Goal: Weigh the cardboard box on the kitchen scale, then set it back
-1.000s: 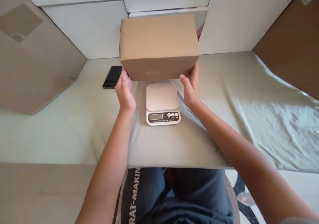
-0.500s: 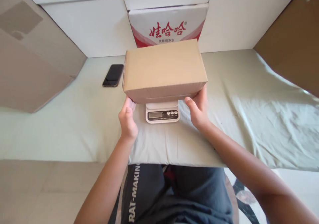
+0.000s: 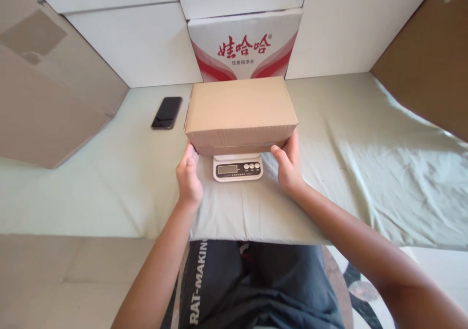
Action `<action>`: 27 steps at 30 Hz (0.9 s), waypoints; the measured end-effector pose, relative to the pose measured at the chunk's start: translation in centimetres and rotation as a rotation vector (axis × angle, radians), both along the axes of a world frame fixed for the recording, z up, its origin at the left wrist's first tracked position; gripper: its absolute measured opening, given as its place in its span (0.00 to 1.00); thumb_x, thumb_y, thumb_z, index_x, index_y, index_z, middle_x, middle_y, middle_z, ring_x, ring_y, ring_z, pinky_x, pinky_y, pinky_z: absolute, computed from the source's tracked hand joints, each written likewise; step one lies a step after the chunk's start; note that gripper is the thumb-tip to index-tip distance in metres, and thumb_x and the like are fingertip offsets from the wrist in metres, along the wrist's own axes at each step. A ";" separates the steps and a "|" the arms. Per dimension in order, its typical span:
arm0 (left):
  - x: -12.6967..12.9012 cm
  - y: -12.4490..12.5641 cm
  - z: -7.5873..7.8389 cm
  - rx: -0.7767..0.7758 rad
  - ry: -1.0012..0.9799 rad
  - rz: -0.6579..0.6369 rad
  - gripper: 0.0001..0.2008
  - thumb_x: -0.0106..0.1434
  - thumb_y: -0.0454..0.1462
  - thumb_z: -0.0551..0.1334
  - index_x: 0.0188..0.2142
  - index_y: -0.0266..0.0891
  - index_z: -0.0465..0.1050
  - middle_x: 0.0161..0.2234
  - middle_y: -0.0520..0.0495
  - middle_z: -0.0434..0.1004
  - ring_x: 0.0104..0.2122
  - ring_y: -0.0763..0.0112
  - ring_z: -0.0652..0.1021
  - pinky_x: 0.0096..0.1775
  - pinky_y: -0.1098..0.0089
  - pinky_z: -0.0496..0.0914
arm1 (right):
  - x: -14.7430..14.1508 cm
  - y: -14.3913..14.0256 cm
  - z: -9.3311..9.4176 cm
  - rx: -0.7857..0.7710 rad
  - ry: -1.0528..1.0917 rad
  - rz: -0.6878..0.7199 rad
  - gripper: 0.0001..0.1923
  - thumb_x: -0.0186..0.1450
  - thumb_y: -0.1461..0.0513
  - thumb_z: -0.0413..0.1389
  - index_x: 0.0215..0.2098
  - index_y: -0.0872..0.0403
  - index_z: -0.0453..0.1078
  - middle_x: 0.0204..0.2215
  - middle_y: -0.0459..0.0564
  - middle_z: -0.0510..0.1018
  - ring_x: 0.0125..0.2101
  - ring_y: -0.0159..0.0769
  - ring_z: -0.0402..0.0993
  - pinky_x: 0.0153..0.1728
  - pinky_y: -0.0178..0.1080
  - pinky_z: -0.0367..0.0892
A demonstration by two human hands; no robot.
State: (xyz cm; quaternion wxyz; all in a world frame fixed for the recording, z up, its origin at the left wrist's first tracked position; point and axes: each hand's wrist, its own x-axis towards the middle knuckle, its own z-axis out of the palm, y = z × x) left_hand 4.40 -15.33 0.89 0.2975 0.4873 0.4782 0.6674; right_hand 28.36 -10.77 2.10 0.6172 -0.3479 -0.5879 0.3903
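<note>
A plain brown cardboard box [image 3: 241, 106] is held between my two hands over a white digital kitchen scale [image 3: 238, 177]. My left hand [image 3: 189, 177] grips the box's near left corner, its fingers partly hidden behind the side. At the near right corner, my right hand [image 3: 289, 164] has its thumb by the front face and its fingers under or behind the edge. The scale's display and buttons show in front of the box, while its platform is mostly covered. Whether the box rests fully on the platform, I cannot tell.
A black smartphone [image 3: 167, 113] lies left of the box on the pale green cloth [image 3: 109, 183]. White boxes [image 3: 131, 41] and a red-and-white printed carton [image 3: 244, 46] line the back. Large brown cartons stand at the left [image 3: 54, 85] and right [image 3: 424, 66].
The brown box has come down and levelled over the scale, showing more of the printed carton behind it. Both hands have stayed on it. The camera view has shifted slightly.
</note>
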 end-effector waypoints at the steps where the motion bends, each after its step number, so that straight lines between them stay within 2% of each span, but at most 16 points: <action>1: -0.1 0.0 0.0 0.011 -0.001 0.009 0.39 0.70 0.63 0.58 0.68 0.42 0.73 0.72 0.36 0.71 0.75 0.43 0.64 0.74 0.47 0.60 | 0.2 0.2 0.1 0.004 0.003 -0.008 0.34 0.67 0.45 0.59 0.68 0.41 0.62 0.69 0.51 0.72 0.72 0.53 0.65 0.76 0.62 0.59; 6: -2.7 0.6 0.6 0.074 -0.060 0.126 0.36 0.71 0.64 0.54 0.70 0.52 0.71 0.77 0.47 0.62 0.78 0.53 0.58 0.76 0.50 0.55 | 3.3 2.2 1.2 0.027 0.162 -0.228 0.34 0.67 0.44 0.55 0.70 0.37 0.59 0.76 0.43 0.62 0.81 0.46 0.49 0.82 0.58 0.43; 11: -6.4 4.1 1.2 -0.020 -0.099 0.072 0.38 0.70 0.67 0.49 0.67 0.53 0.74 0.74 0.47 0.68 0.76 0.55 0.63 0.74 0.53 0.60 | 6.0 4.4 0.9 -0.126 0.251 -0.355 0.37 0.66 0.46 0.51 0.72 0.41 0.57 0.79 0.47 0.56 0.80 0.45 0.51 0.81 0.58 0.46; 14: -6.6 6.5 0.5 -0.048 -0.093 0.092 0.37 0.71 0.66 0.49 0.67 0.51 0.74 0.73 0.46 0.69 0.75 0.55 0.66 0.73 0.52 0.62 | 5.6 4.8 -0.4 -0.197 0.191 -0.326 0.37 0.65 0.43 0.52 0.71 0.38 0.58 0.78 0.47 0.57 0.80 0.50 0.52 0.79 0.63 0.49; 17: -5.9 7.4 -0.5 -0.101 -0.167 0.135 0.41 0.69 0.65 0.52 0.66 0.42 0.74 0.72 0.37 0.70 0.73 0.50 0.69 0.73 0.49 0.63 | 4.5 4.4 -1.5 -0.202 0.154 -0.275 0.39 0.65 0.40 0.54 0.71 0.40 0.59 0.77 0.50 0.59 0.79 0.54 0.55 0.79 0.65 0.49; 19: -5.4 7.2 -0.8 -0.085 -0.191 0.133 0.42 0.67 0.66 0.55 0.65 0.40 0.75 0.71 0.33 0.72 0.71 0.48 0.71 0.72 0.48 0.65 | 3.9 3.8 -1.9 -0.164 0.126 -0.236 0.39 0.65 0.39 0.54 0.71 0.39 0.59 0.77 0.50 0.60 0.78 0.54 0.56 0.79 0.65 0.50; 23: -4.4 5.6 -0.6 -0.011 -0.142 0.086 0.41 0.64 0.69 0.57 0.58 0.42 0.82 0.63 0.34 0.81 0.66 0.47 0.78 0.66 0.49 0.72 | 2.9 2.3 -1.6 -0.057 0.057 -0.139 0.36 0.67 0.39 0.56 0.71 0.33 0.60 0.77 0.43 0.62 0.79 0.52 0.54 0.79 0.64 0.53; 27: -3.3 4.3 -0.5 0.030 -0.139 0.053 0.40 0.63 0.69 0.59 0.51 0.40 0.86 0.52 0.33 0.87 0.57 0.46 0.85 0.58 0.49 0.78 | 2.1 1.5 -0.6 0.014 0.019 -0.038 0.32 0.69 0.39 0.54 0.67 0.38 0.66 0.73 0.46 0.69 0.76 0.54 0.60 0.77 0.62 0.58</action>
